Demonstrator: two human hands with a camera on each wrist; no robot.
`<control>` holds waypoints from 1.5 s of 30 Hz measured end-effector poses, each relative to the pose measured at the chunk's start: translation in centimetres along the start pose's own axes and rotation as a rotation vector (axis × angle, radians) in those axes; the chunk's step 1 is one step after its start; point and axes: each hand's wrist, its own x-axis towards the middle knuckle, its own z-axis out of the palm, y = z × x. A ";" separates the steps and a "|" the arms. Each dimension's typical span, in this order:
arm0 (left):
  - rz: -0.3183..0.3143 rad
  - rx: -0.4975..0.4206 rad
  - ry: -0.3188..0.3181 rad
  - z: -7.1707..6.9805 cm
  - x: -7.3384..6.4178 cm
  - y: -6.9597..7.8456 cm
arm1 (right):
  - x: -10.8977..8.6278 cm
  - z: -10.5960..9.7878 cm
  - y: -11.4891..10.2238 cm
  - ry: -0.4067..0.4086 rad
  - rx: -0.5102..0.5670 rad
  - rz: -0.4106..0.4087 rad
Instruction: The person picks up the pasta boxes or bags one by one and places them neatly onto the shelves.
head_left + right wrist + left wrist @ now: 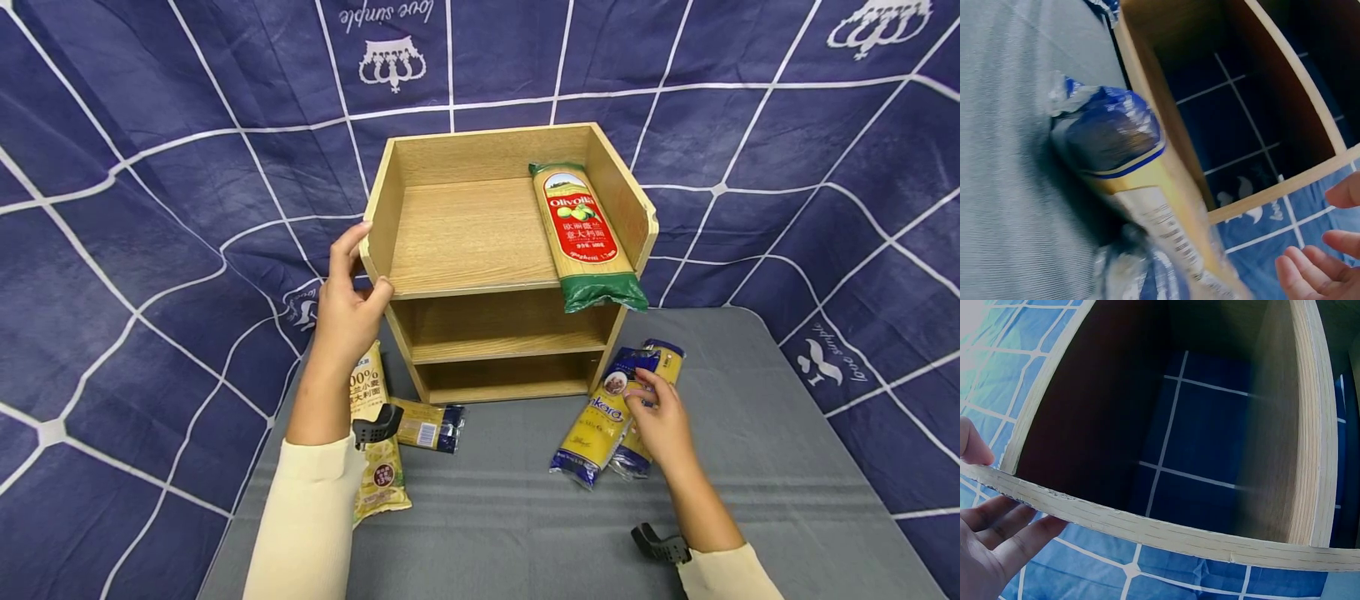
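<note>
We are finding the Ankara pasta packet (592, 425) lying near-right of the wooden shelf (465, 237), overlapping a second packet (667, 365). Right hand (664, 417) is hovering close, fingers apart; left hand (349, 307) is gripping the shelf's left panel (383, 212). Olivoilà spaghetti (581, 225) is lying on top, right.

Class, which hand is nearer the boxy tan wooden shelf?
Left: the left hand grips the shelf by its left wall; the right hand is apart, near long yellow-blue plastic packets.

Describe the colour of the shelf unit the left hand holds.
The shelf unit is light yellowish-brown with a wood grain, best seen in the head view.
</note>
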 end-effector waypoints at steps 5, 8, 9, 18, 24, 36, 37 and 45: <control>-0.006 0.001 -0.002 0.0 -0.1 0.0 | -0.7 0.0 0.9 -0.014 0.012 0.049; -0.005 0.013 -0.003 0.0 0.0 0.0 | -1.1 -0.1 1.4 -0.051 0.025 0.082; -0.003 0.017 -0.003 -0.1 0.0 0.0 | -1.3 -0.1 1.6 -0.072 0.034 0.095; 0.005 0.015 0.002 0.0 0.2 -0.1 | -2.9 0.0 1.8 -0.176 0.125 0.155; 0.010 0.011 0.002 0.0 0.1 0.0 | -3.7 -0.3 2.0 -0.214 0.062 0.182; 0.002 0.007 -0.004 0.1 0.1 0.0 | -5.2 -0.5 2.3 -0.297 0.031 0.205; 0.003 0.007 -0.003 0.1 0.1 0.0 | -5.3 -0.5 2.3 -0.302 0.037 0.205; 0.004 0.001 0.002 0.1 0.1 0.0 | -5.8 0.1 2.0 -0.326 0.068 0.234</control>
